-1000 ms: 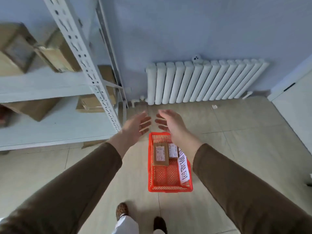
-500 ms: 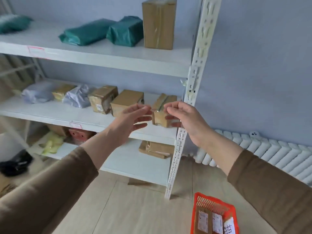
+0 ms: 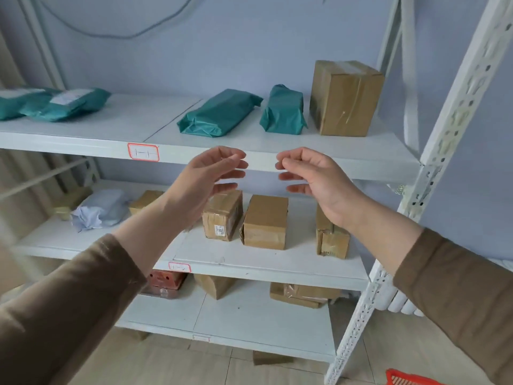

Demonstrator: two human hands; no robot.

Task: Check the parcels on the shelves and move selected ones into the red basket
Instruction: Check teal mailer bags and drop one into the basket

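Note:
My left hand (image 3: pixel 211 176) and my right hand (image 3: pixel 311 179) are raised side by side in front of the top shelf's edge (image 3: pixel 333 165), fingers loosely spread, holding nothing. Behind them on the top shelf lie two green bagged parcels (image 3: pixel 219 112) (image 3: pixel 284 109) and a tall cardboard box (image 3: pixel 344 98). On the middle shelf (image 3: pixel 249 262) stand three small cardboard boxes (image 3: pixel 222 215) (image 3: pixel 266 222) (image 3: pixel 331 240). Only a corner of the red basket (image 3: pixel 408 379) shows on the floor at the bottom right.
More green bags (image 3: pixel 55 102) lie at the top left. A pale crumpled parcel (image 3: pixel 97 208) and small boxes sit on the middle shelf's left. The lowest shelf holds a red box (image 3: pixel 165 282) and flat cartons (image 3: pixel 299 294). A white perforated upright (image 3: pixel 433 173) stands on the right.
The view has swung up from the floor and basket to the shelves. Both hands rose with it, from over the basket to the level of the top shelf's edge, still empty.

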